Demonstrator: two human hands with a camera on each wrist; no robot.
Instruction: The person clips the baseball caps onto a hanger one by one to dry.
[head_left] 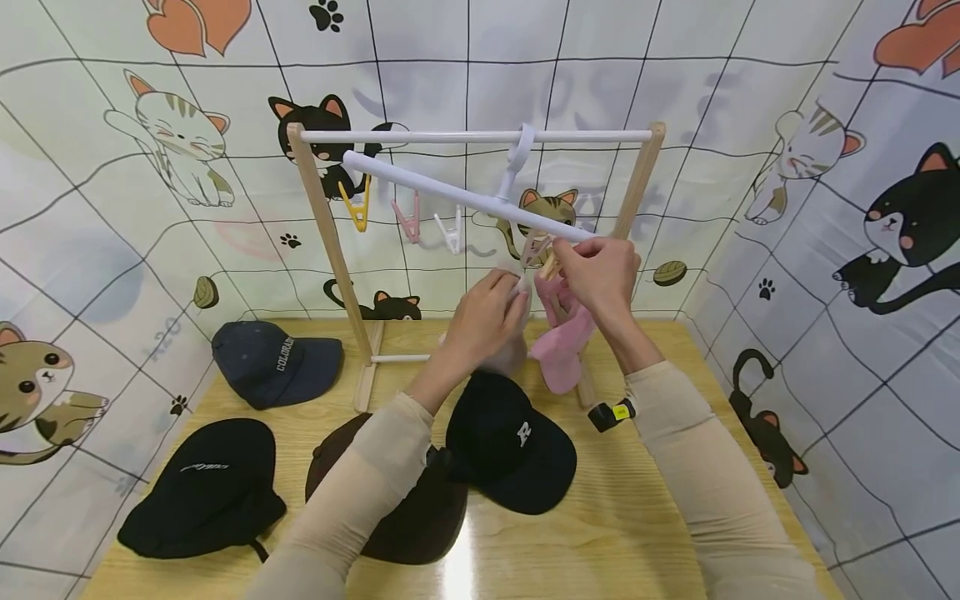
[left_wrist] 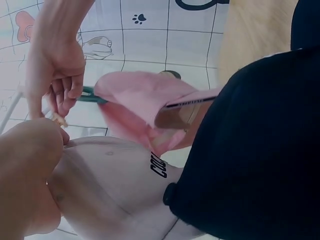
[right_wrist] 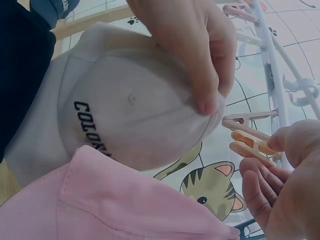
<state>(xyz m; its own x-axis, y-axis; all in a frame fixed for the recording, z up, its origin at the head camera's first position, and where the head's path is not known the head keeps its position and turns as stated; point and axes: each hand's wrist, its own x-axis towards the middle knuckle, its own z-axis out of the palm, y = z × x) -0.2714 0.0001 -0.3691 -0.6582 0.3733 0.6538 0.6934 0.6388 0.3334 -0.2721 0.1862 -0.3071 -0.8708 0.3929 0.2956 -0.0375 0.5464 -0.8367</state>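
My left hand (head_left: 483, 321) pinches the edge of a pale cap (right_wrist: 135, 105) with dark lettering, holding it under a white hanger bar (head_left: 450, 193). In the right wrist view, a light orange clip (right_wrist: 252, 146) sits between the thumb and fingers of my right hand (right_wrist: 295, 185). Beside it, a pale pink clip (right_wrist: 250, 120) is close to the pale cap's edge. A pink cap (head_left: 564, 346) hangs to the right of the pale cap; a dark green clip (left_wrist: 91, 95) meets its edge in the left wrist view.
Yellow (head_left: 360, 208), pink (head_left: 408, 218) and white (head_left: 450, 231) clips dangle from the tilted bar, hooked on a rack (head_left: 322, 217). Several dark caps, including a black one (head_left: 510, 442) and a navy one (head_left: 273, 362), lie on the wooden table (head_left: 615, 517) near a tape measure (head_left: 611, 414).
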